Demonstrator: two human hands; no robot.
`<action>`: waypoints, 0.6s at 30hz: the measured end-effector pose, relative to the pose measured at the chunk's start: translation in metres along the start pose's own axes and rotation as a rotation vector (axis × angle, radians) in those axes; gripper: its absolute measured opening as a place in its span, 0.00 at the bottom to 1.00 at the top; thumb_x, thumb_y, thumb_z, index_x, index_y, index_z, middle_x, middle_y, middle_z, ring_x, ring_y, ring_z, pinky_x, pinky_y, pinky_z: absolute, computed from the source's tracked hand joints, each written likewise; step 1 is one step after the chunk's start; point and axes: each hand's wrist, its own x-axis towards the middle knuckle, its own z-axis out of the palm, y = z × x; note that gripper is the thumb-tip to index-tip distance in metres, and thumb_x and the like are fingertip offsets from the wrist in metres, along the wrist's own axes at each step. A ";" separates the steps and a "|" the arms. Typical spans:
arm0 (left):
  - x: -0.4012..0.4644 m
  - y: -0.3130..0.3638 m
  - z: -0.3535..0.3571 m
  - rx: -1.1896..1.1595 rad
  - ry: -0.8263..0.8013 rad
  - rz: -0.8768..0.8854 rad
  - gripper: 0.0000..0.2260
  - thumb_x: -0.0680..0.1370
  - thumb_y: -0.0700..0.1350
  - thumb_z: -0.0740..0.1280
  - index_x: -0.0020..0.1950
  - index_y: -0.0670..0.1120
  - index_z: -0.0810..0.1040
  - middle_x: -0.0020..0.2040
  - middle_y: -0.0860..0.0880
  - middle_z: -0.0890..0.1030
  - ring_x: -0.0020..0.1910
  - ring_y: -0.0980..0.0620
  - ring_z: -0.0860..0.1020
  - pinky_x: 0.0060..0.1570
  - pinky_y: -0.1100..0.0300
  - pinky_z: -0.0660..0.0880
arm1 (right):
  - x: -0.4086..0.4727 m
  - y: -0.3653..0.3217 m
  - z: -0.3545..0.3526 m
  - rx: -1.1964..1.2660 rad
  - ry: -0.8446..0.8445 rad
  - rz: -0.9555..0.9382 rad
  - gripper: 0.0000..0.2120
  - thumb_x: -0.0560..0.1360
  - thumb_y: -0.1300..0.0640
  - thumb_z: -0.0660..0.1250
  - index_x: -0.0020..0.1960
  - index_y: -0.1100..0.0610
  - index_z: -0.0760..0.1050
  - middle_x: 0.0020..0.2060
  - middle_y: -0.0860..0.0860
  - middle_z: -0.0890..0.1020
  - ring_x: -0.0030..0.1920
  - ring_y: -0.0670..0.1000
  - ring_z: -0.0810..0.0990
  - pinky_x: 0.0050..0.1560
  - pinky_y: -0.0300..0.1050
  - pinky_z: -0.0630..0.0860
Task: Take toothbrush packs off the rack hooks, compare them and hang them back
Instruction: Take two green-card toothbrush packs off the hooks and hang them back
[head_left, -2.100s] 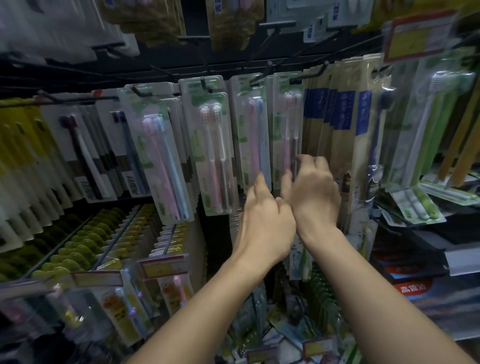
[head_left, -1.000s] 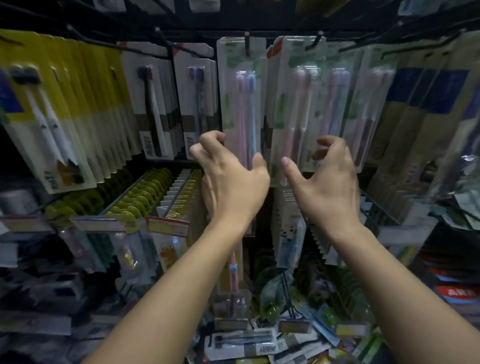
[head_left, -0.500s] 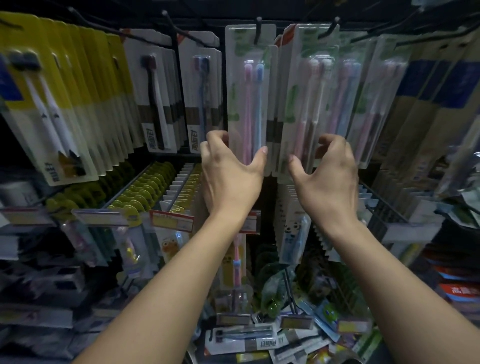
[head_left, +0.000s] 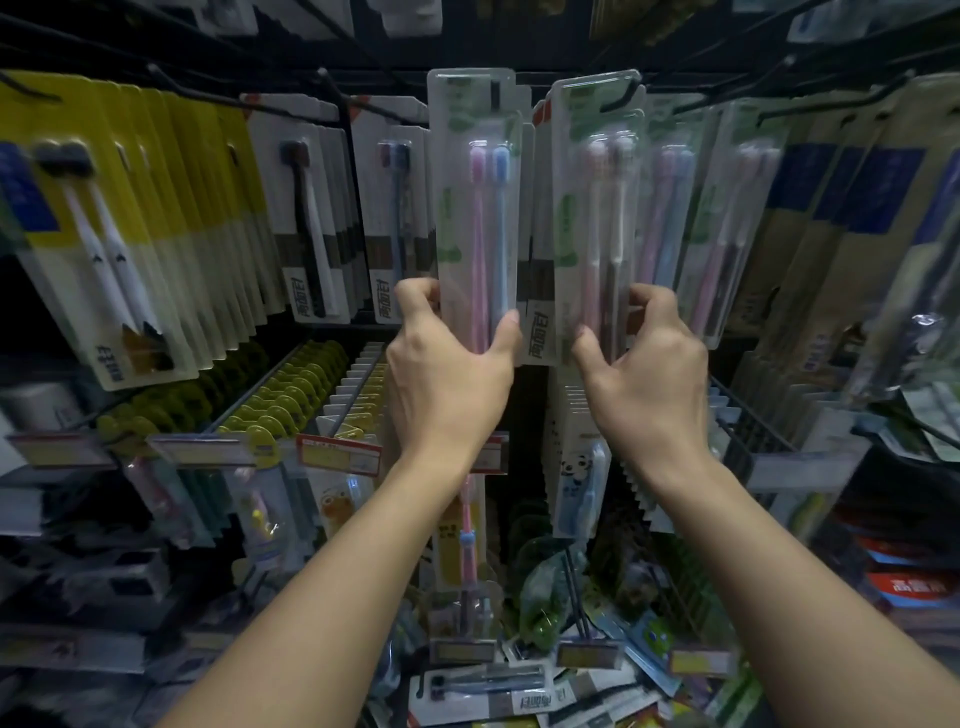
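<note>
My left hand (head_left: 449, 374) grips the lower end of a clear pack (head_left: 475, 171) with a pink and a blue toothbrush; its top sits at a black rack hook (head_left: 494, 91). My right hand (head_left: 641, 374) grips the bottom of a second clear pack (head_left: 597, 171) with a pink and a dark toothbrush, its top at the neighbouring hook (head_left: 621, 101). Both packs stand upright, side by side. Whether either is still threaded on its hook I cannot tell.
More clear packs (head_left: 675, 208) hang right of mine, then blue-labelled ones (head_left: 852, 208). Yellow-carded packs (head_left: 130, 218) and white-carded packs (head_left: 311, 223) hang left. Lower hooks carry price tags (head_left: 340, 457) and children's brushes. Loose packs (head_left: 483, 696) lie heaped at the bottom.
Both hands have closed round the bottoms of the two front packs, which have come forward and slightly up from the rows behind. The camera has moved closer.
</note>
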 end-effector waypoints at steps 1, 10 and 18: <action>-0.001 0.000 -0.001 -0.010 0.004 0.005 0.25 0.75 0.61 0.75 0.61 0.51 0.68 0.45 0.56 0.80 0.41 0.58 0.80 0.32 0.73 0.68 | 0.000 0.001 0.000 0.005 0.000 -0.010 0.27 0.79 0.45 0.71 0.71 0.57 0.69 0.52 0.54 0.83 0.47 0.54 0.84 0.49 0.48 0.79; -0.009 0.001 -0.007 -0.050 0.086 0.114 0.28 0.75 0.65 0.74 0.66 0.52 0.69 0.48 0.55 0.83 0.44 0.53 0.83 0.38 0.56 0.81 | -0.003 0.000 -0.007 0.068 0.024 -0.065 0.25 0.79 0.47 0.73 0.69 0.58 0.71 0.49 0.48 0.81 0.41 0.51 0.83 0.45 0.48 0.81; -0.021 0.013 -0.005 -0.061 0.086 0.259 0.29 0.76 0.61 0.75 0.69 0.48 0.73 0.51 0.53 0.84 0.45 0.53 0.84 0.43 0.55 0.82 | -0.002 0.008 -0.022 0.111 0.056 -0.083 0.24 0.79 0.46 0.73 0.68 0.59 0.73 0.52 0.50 0.84 0.45 0.52 0.84 0.46 0.48 0.80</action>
